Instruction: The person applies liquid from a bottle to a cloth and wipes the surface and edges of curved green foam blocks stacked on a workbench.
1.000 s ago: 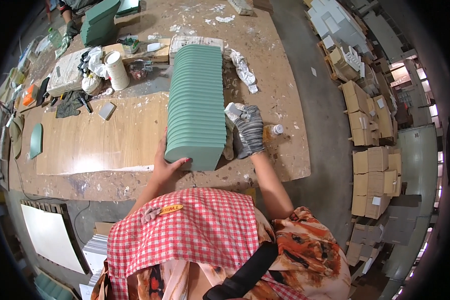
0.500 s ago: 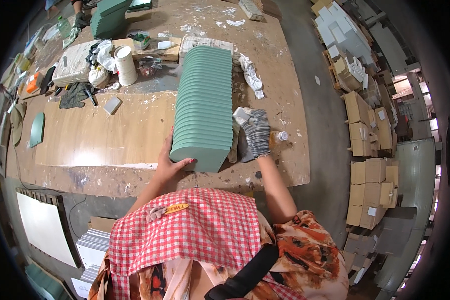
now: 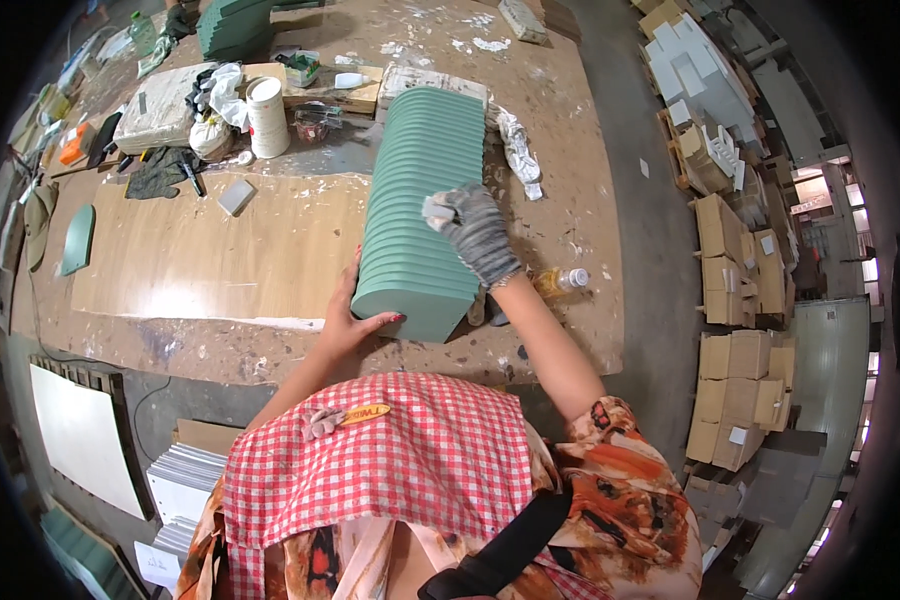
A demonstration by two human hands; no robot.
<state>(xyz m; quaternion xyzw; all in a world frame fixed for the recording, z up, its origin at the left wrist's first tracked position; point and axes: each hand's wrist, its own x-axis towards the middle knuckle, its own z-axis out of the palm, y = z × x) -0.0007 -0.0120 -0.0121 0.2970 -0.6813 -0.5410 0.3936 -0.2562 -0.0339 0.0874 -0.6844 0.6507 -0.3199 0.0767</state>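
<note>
A long row of several green arch-shaped tiles stands on edge on the workbench, running away from me. My left hand, bare, presses against the near left end of the row. My right hand, in a grey knit glove, rests on top of the row near its right side, holding a small white pad against the tiles. A single loose green tile lies at the bench's far left.
A white cylinder tub, bags, a black glove and tools crowd the bench's back left. Another green tile stack stands at the far edge. A plastic bottle lies right of the row. Cardboard boxes line the floor at right.
My right hand has moved from the row's near right side up onto its top. The view has shifted slightly; my left hand stays at the near end.
</note>
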